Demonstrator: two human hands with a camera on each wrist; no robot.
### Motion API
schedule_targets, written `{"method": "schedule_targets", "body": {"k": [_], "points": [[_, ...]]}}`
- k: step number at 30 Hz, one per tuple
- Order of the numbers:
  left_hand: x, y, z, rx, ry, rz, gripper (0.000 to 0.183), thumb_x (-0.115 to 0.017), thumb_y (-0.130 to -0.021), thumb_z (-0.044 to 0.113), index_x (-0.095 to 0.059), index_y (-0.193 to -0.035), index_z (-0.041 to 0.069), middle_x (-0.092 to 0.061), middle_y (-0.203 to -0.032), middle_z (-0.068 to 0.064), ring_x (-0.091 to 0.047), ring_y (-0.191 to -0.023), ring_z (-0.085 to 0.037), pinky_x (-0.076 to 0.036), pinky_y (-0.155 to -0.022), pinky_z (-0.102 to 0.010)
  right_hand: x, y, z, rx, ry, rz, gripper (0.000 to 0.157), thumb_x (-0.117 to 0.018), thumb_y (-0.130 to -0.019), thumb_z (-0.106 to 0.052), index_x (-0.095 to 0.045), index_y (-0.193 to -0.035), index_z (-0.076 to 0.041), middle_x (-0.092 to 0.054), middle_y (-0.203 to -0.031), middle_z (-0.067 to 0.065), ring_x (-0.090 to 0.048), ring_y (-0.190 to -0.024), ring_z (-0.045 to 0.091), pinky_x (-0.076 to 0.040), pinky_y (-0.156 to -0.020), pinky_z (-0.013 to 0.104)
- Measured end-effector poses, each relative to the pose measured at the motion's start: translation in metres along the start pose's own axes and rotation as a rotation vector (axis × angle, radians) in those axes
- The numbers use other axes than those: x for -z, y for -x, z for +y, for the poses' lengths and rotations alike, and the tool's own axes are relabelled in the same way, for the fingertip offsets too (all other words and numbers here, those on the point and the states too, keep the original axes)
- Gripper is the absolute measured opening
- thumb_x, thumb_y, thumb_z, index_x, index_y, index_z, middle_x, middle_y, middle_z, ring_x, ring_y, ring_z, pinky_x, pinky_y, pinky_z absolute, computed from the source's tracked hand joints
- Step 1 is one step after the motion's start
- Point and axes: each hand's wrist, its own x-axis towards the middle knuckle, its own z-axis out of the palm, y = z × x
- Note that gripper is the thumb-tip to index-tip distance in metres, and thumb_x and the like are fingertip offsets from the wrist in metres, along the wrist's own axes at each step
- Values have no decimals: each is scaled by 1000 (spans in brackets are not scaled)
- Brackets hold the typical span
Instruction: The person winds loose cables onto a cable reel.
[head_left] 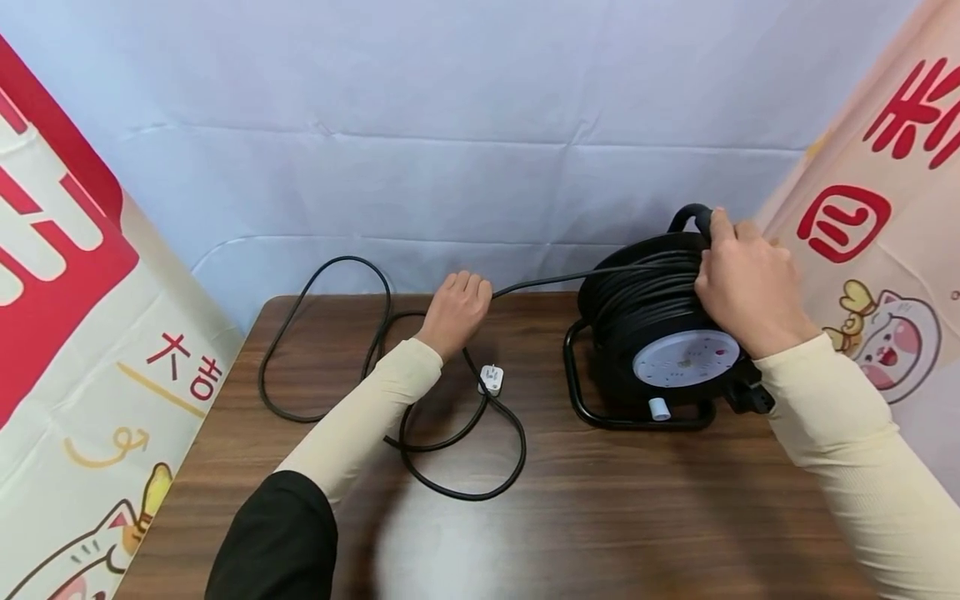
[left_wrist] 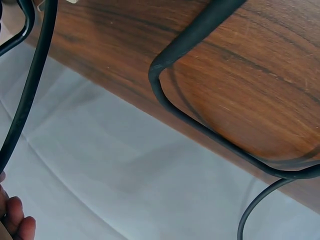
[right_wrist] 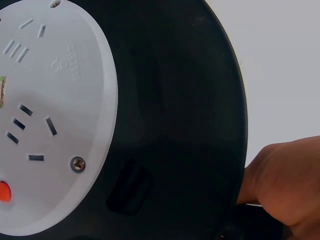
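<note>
A black cable reel stands on the right of the table, wound with black cable. My right hand grips the reel's black handle at the top; the fingertips are partly hidden. From the reel, the cable runs left to my left hand, whose curled fingers hold it. Loose loops of cable lie left of and below that hand, with a white plug among them. The right wrist view shows the reel's white socket panel, with my right hand beyond the rim.
Under everything is a brown wooden table. A pale cloth hangs behind it, with printed banners on both sides. A white knob and a black tubular stand project at the reel's front and left.
</note>
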Motion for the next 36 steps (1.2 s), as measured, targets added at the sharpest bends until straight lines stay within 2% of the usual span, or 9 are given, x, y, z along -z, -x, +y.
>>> {"method": "schedule_targets", "body": {"k": [4,11,17,21,25,31,36], "points": [[3,3,-2,6,14,-9,23,-36,-96,3,-42,-74,8,-39,-68,-5,-31,-61,-18,-30,-57,-29,3,4,-4,26,6,27,46,-47,-87,-6,-40,-130,10,-51,-104,39,-48,-71,55,-37,-59,66],[10,12,-4,-2,26,-5,23,-39,-96,4,-41,-73,8,-38,-67,-5,-28,-62,-18,-29,-57,-29,7,11,-10,33,17,19,48,-46,-87,-8,-39,-132,8,-50,-104,39,-48,-68,56,-36,-55,66],[18,20,-8,-14,23,-24,24,-35,-98,5,-42,-75,8,-39,-69,-6,-29,-63,-19,-29,-58,-30,10,14,-14,23,13,-9,51,-48,-87,-8,-36,-134,7,-50,-108,38,-48,-80,56,-35,-59,67],[22,25,-9,-34,24,-26,26,-29,-99,5,-43,-77,7,-40,-70,-7,-30,-64,-20,-30,-59,-31,12,18,-16,9,10,-34,51,-49,-87,-8,-36,-135,6,-49,-110,38,-48,-80,57,-35,-60,68],[26,28,-10,-53,34,8,31,-23,-101,5,-45,-79,6,-41,-71,-7,-30,-64,-20,-30,-59,-30,14,21,-16,12,5,-38,50,-50,-87,-9,-37,-133,6,-50,-110,37,-49,-77,57,-35,-58,69],[43,28,-14,-79,46,70,28,-30,-100,6,-46,-76,8,-42,-69,-5,-31,-61,-17,-31,-57,-27,15,24,-19,27,18,-17,50,-51,-87,-9,-39,-133,6,-51,-109,37,-50,-71,57,-36,-56,68],[45,32,-15,-85,76,102,27,-33,-99,6,-49,-77,7,-46,-71,-6,-35,-63,-18,-33,-58,-28,16,26,-22,36,18,-9,51,-52,-87,-9,-39,-133,6,-51,-109,36,-50,-71,57,-37,-56,68]]}}
